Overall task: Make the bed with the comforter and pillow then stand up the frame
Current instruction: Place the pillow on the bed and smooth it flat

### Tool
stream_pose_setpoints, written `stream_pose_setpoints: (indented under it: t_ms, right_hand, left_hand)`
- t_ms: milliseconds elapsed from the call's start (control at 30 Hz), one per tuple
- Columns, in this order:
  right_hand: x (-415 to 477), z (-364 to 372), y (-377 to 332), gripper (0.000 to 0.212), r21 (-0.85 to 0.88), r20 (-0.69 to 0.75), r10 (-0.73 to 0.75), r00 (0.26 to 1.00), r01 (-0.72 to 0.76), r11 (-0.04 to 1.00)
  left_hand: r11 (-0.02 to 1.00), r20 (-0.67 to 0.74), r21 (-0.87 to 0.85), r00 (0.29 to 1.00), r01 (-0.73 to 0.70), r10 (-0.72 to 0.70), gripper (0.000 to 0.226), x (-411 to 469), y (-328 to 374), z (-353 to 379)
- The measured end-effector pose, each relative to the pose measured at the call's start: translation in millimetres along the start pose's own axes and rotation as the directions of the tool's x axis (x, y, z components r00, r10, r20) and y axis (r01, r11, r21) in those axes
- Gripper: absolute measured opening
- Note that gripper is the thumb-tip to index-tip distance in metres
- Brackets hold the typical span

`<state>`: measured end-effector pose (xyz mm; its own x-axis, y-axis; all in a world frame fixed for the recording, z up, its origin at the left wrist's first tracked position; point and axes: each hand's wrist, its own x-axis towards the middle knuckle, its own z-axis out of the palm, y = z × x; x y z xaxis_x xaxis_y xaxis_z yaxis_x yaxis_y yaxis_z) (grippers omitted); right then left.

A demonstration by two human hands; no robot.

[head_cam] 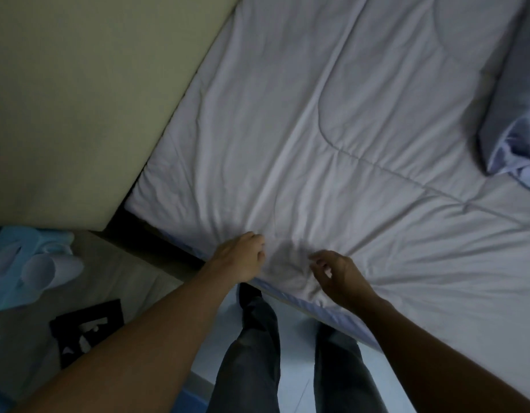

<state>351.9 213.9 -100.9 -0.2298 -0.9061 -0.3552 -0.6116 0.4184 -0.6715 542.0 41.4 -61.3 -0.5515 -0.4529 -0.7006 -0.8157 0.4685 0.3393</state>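
Left hand [240,257]: fingers curled into the near edge of the pale quilted white comforter [332,129], closed on a bunch of its fabric; creases fan outward from this point. Right hand [335,278]: hovering just beside the same gathered patch, fingers bent and spread apart, nothing held between them; contact with the cloth cannot be told. Both forearms reach in from the lower frame. Comforter: spread flat over the bed, covering most of the view, stitched seams curving across it, wrinkled toward the near edge. A light blue sheet edge [326,311] shows beneath that edge. Blue-grey pillow [508,114]: lying on the comforter at the right margin, partly out of frame. Beige padded headboard [79,99]: flat panel along the left side of the bed. Grey bedside surface [120,275]: lower left, carrying 1 black rectangular picture frame [88,332] lying flat and a pale blue soft item [28,263], blurred. 2 legs in dark trousers [252,353] stand on a light floor beside the bed.
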Motion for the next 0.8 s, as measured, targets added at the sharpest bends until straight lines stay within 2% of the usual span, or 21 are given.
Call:
stream_pose_setpoints:
  t_ms: [167,333,633,800]
  right_hand:
    - [-5.0,-72.3,8.7,0.022,0.072,-0.169,0.064,0.983,-0.052,0.996]
    - [-19.1,-164.9,54.0,0.021,0.157,-0.356,0.185,0.916,-0.136,0.978]
    - [-39.8,-304.9,184.0,0.028,0.261,-0.561,0.344,0.753,-0.234,0.937]
    - [-25.6,-362.9,244.8,0.037,0.244,-0.701,0.353,0.62,-0.256,0.935]
  left_hand:
    - [0.993,-0.072,-0.074,0.994,-0.09,0.085,0.034,14.3,92.1,-45.7]
    - [0.97,-0.161,-0.175,0.977,-0.17,0.142,0.034,41.6,213.9,-72.0]
    - [0.908,-0.193,-0.368,0.972,-0.199,0.135,0.034,103.9,404.7,-76.3]
    - [0.897,-0.247,-0.403,0.966,-0.178,0.081,0.035,164.2,474.7,-85.5]
